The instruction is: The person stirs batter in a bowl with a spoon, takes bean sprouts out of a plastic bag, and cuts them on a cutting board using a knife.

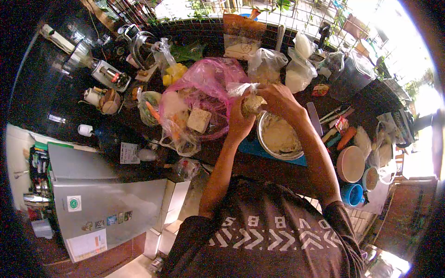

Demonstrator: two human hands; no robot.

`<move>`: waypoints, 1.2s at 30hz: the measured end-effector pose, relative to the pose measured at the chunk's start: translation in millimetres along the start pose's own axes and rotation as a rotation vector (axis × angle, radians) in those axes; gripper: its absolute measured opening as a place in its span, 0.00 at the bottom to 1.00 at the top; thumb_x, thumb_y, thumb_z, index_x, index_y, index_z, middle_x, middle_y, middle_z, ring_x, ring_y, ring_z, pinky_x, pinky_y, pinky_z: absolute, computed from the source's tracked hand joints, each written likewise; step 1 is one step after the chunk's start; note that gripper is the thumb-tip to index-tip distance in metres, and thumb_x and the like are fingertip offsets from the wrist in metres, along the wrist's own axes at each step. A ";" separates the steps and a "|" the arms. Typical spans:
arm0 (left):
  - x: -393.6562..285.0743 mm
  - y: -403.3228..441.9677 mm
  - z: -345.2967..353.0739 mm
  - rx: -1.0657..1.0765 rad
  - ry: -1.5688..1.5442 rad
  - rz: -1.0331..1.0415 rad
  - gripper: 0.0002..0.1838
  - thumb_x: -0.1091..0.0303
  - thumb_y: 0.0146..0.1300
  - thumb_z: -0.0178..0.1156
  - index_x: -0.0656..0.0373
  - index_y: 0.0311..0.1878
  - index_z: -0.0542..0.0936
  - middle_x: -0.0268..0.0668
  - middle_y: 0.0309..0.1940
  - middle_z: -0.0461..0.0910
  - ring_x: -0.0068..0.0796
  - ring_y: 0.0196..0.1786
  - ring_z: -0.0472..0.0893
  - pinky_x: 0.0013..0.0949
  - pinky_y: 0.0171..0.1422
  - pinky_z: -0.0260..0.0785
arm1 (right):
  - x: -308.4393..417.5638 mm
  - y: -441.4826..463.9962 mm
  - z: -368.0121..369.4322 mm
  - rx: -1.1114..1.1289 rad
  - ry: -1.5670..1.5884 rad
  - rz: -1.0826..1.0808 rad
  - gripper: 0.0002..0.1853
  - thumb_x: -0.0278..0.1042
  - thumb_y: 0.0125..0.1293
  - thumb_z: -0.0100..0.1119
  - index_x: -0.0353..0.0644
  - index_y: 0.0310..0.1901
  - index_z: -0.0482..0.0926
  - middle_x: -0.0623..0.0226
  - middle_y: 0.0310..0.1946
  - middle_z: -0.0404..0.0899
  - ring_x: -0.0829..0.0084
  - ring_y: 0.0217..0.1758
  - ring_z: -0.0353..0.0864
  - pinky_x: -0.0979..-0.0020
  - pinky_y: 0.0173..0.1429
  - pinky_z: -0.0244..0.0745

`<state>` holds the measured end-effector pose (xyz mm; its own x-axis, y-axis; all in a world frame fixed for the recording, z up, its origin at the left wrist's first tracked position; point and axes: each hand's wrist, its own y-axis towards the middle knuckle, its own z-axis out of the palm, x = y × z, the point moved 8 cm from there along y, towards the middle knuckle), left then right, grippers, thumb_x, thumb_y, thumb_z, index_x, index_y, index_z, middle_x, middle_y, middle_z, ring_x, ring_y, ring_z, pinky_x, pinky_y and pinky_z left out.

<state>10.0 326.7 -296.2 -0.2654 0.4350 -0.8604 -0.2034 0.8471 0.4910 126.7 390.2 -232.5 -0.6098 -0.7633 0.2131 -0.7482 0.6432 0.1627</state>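
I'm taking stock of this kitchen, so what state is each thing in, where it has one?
Left hand, closed on the small bag
Right hand, at the small bag; grip unclear
Small bag, holding something; tied or open unclear
Bowl, uncovered
Pale mixture, in the bowl, uneven on top
Pink bag, crumpled
Brown pouch, upright
Blue cup, uncovered

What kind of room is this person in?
Probably a kitchen. There's what looks like a grey fridge, a round bowl holding a pale mixture, and something orange, like carrot, among the plastic bags.
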 end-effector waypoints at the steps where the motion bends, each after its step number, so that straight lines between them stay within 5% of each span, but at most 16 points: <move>1: 7.8 -2.6 -0.4 0.036 0.086 -0.052 0.32 0.76 0.57 0.63 0.63 0.68 0.74 0.50 0.61 0.78 0.47 0.65 0.77 0.44 0.74 0.67 | -2.5 1.1 5.7 0.000 0.001 0.000 0.17 0.37 0.56 0.75 0.44 0.46 0.86 0.56 0.43 0.88 0.49 0.47 0.87 0.50 0.53 0.82; 14: -6.9 -7.3 -9.2 0.062 0.347 0.057 0.46 0.85 0.48 0.64 0.57 0.76 0.68 0.51 0.69 0.75 0.52 0.73 0.73 0.45 0.78 0.64 | 0.8 5.6 12.0 0.126 0.056 0.043 0.19 0.35 0.56 0.74 0.40 0.49 0.84 0.54 0.48 0.86 0.49 0.53 0.86 0.51 0.57 0.83; 17: 26.5 -7.1 -6.7 0.054 0.267 -0.108 0.47 0.85 0.49 0.66 0.56 0.77 0.68 0.52 0.70 0.75 0.53 0.73 0.73 0.45 0.78 0.64 | 1.8 9.7 13.5 0.155 0.007 0.073 0.19 0.36 0.56 0.74 0.42 0.50 0.84 0.54 0.47 0.87 0.49 0.52 0.86 0.50 0.57 0.83; 26: 5.9 -11.0 -17.1 0.044 0.451 -0.088 0.43 0.86 0.51 0.66 0.57 0.74 0.70 0.53 0.66 0.78 0.56 0.71 0.75 0.47 0.76 0.66 | 9.6 16.7 4.4 0.115 -0.016 -0.021 0.18 0.38 0.56 0.74 0.45 0.48 0.85 0.53 0.44 0.87 0.48 0.50 0.87 0.48 0.51 0.82; 36: 16.3 -12.7 -13.4 0.066 0.311 -0.094 0.42 0.88 0.50 0.62 0.60 0.74 0.70 0.55 0.65 0.78 0.57 0.70 0.76 0.47 0.75 0.67 | -0.3 11.9 -14.4 0.001 0.154 -0.022 0.18 0.36 0.59 0.72 0.45 0.52 0.85 0.50 0.43 0.87 0.44 0.48 0.86 0.48 0.54 0.81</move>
<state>-4.3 318.9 -314.6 -0.5256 0.2489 -0.8135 -0.1813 0.9015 0.3930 121.7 399.0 -216.8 -0.5463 -0.7585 0.3552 -0.7612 0.6266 0.1674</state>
